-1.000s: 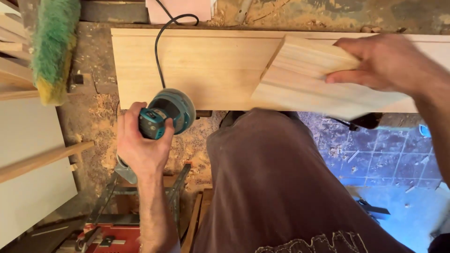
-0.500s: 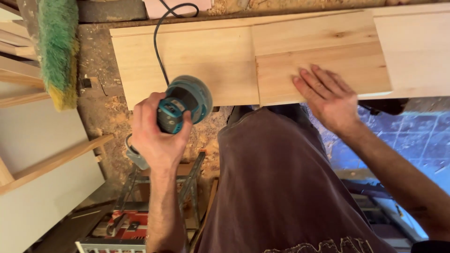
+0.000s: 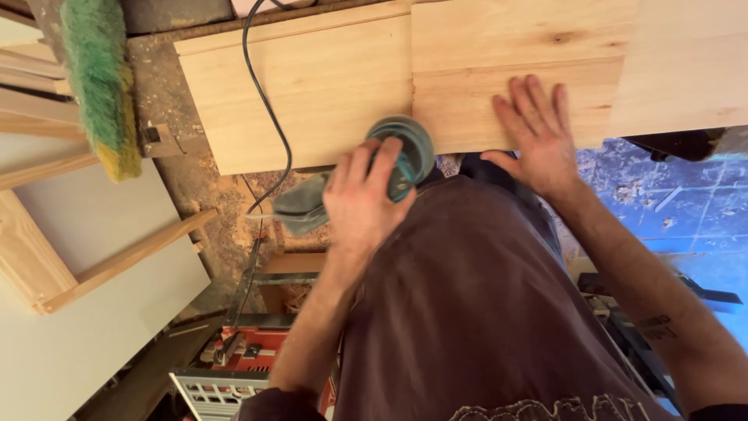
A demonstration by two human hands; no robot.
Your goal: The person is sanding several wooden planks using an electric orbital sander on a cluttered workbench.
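Observation:
My left hand [image 3: 360,204] grips a teal round-headed electric sander [image 3: 411,152] by its top, at the near edge of the light wooden boards. Its black cord [image 3: 265,109] runs up and away over the left board [image 3: 312,86]. A grey dust bag [image 3: 300,206] hangs off the sander to the left. My right hand [image 3: 538,136] lies flat, fingers spread, on a smaller pale wood panel [image 3: 506,54] that rests on top of the boards. The sander sits just left of that hand, at the panel's lower left corner.
A green-bristled brush [image 3: 97,78] lies at the upper left on a sawdust-covered bench. White panels with wooden framing [image 3: 86,257] stand at the left. A red and grey power tool [image 3: 234,366] sits below by my legs. Blue patterned floor [image 3: 670,210] shows at right.
My right hand laid the smaller panel flat on the boards and now presses on it. My left hand brought the sander rightward, up to the panel's edge.

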